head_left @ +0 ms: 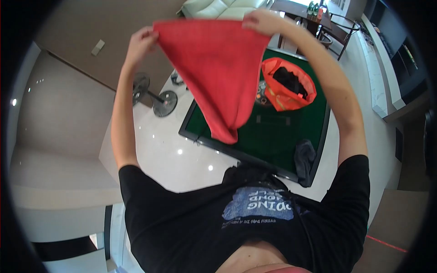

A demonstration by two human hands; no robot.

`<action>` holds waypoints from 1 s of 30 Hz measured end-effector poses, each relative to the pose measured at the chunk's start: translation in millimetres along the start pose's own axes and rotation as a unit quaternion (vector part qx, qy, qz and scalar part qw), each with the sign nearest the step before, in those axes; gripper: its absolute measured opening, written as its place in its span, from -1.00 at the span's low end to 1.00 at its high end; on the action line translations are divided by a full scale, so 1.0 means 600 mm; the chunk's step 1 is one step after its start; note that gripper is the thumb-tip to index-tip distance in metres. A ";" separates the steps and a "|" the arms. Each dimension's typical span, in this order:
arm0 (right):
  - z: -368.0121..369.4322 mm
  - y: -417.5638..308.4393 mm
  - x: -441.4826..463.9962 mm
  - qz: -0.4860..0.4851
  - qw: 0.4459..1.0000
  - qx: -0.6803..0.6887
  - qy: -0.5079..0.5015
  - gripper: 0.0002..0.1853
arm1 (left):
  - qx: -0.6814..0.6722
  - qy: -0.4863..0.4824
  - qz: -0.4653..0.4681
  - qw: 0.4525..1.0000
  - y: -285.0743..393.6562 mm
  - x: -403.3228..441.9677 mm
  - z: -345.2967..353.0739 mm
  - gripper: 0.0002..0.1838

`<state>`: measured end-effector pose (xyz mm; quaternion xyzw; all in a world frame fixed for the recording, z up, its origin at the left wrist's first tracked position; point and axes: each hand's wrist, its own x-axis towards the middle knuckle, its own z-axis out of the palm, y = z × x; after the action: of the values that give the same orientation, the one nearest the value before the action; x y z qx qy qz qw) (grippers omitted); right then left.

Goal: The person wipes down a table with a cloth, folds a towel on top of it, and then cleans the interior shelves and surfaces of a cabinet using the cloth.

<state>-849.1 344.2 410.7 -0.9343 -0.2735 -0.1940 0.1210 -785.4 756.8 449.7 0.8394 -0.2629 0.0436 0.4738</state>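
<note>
A red cloth (214,68) hangs stretched between my two hands, raised above a green-topped table. My left hand (144,42) grips its upper left corner, the fingers closed on the edge. At the upper right corner my right hand (264,22) holds the cloth with closed fingers. The cloth narrows downward to a folded, rolled tip and hides part of the tabletop. To its right an orange bag (291,101) stands open on the green table (273,136), with dark fabric (289,81) inside. A dark grey cloth (305,159) lies at the table's near right corner.
A fan (165,103) stands on the floor left of the table. Beyond are a pale green sofa (218,9), a dark dining table (298,8) with bottles, and a chair (343,34). A round patterned object (261,94) sits beside the bag.
</note>
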 end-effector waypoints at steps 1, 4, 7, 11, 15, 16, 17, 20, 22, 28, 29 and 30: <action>-0.021 -0.003 0.012 0.113 0.993 -0.019 0.012 -0.69 | -0.024 0.043 0.022 0.999 0.010 0.010 -0.003 -0.75; -0.140 -0.102 -0.014 0.112 0.991 -0.031 0.061 -0.67 | -0.035 0.124 0.079 0.988 0.049 0.009 -0.040 -0.75; -0.169 -0.154 -0.060 0.116 0.981 0.023 0.154 -0.70 | 0.000 0.184 0.114 0.976 0.099 -0.071 -0.021 -0.75; -0.218 -0.256 -0.186 0.086 0.996 0.000 -0.009 -0.63 | 0.048 0.206 0.142 0.967 0.132 -0.262 0.028 -0.84; -0.111 -0.298 -0.349 -0.012 0.995 0.088 0.047 -0.88 | 0.185 0.081 0.231 0.952 0.115 -0.446 0.104 -0.84; -0.086 -0.310 -0.392 -0.016 0.997 0.075 0.023 -0.87 | 0.160 0.031 0.149 0.975 0.108 -0.491 0.126 -0.82; -0.063 -0.327 -0.429 -0.002 0.989 0.145 -0.019 -0.84 | 0.134 -0.020 0.065 0.989 0.100 -0.532 0.153 -0.80; 0.043 -0.372 -0.543 0.064 0.973 0.194 -0.106 -0.85 | 0.131 -0.110 -0.089 0.981 0.068 -0.626 0.240 -0.75; 0.121 -0.398 -0.613 0.129 0.949 0.232 -0.170 -0.82 | 0.145 -0.193 -0.142 0.960 0.024 -0.686 0.307 -0.81; 0.180 -0.434 -0.696 0.252 0.875 0.243 -0.334 -0.81 | 0.086 -0.335 -0.217 0.913 -0.003 -0.723 0.362 -0.82; 0.167 -0.427 -0.691 0.273 0.848 0.284 -0.355 -0.79 | 0.049 -0.345 -0.235 0.907 -0.014 -0.718 0.351 -0.80; 0.152 -0.418 -0.677 0.293 0.818 0.323 -0.376 -0.78 | 0.011 -0.353 -0.253 0.901 -0.024 -0.712 0.340 -0.79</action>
<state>-1277.1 392.1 185.1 -0.8780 -0.0584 0.3163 0.3544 -1180.8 766.6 189.4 0.8432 -0.1915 -0.3739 0.3355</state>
